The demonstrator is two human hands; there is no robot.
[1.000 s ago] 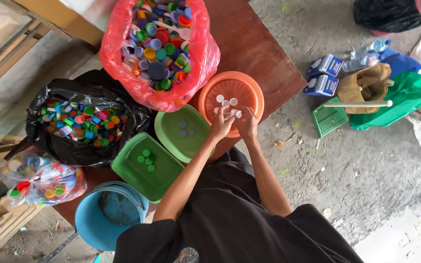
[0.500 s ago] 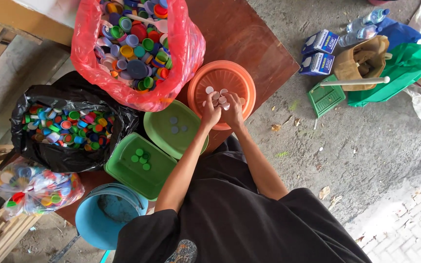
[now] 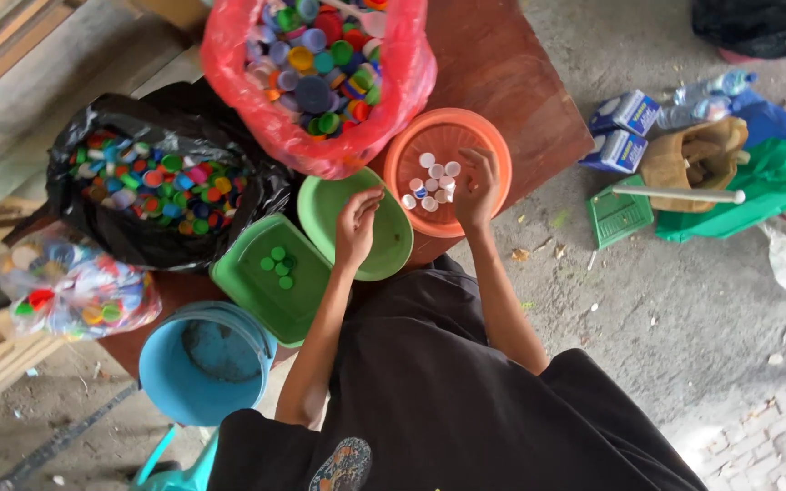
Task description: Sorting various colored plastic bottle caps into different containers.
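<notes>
The left hand point(image 3: 357, 227) hovers over the round green plate point(image 3: 391, 244), fingers bent loosely downward; whether they pinch anything cannot be told. The right hand point(image 3: 477, 193) reaches into the orange bowl point(image 3: 487, 135), its fingers curled over the white caps point(image 3: 429, 178) lying inside; a grasp cannot be told here either. The orange bowl sits on the brown surface point(image 3: 511, 82), just right of the green plate and touching it. Left of the orange bowl, beyond the plate, a square green lid point(image 3: 252, 305) carries a few green caps point(image 3: 277, 266). Above the bowl stands a red bag point(image 3: 402, 86) full of mixed coloured caps. Farther left of the bowl lies a black bag point(image 3: 229, 118) of caps, then a clear bag point(image 3: 70, 286). A blue bucket point(image 3: 161, 382) stands below the square lid.
</notes>
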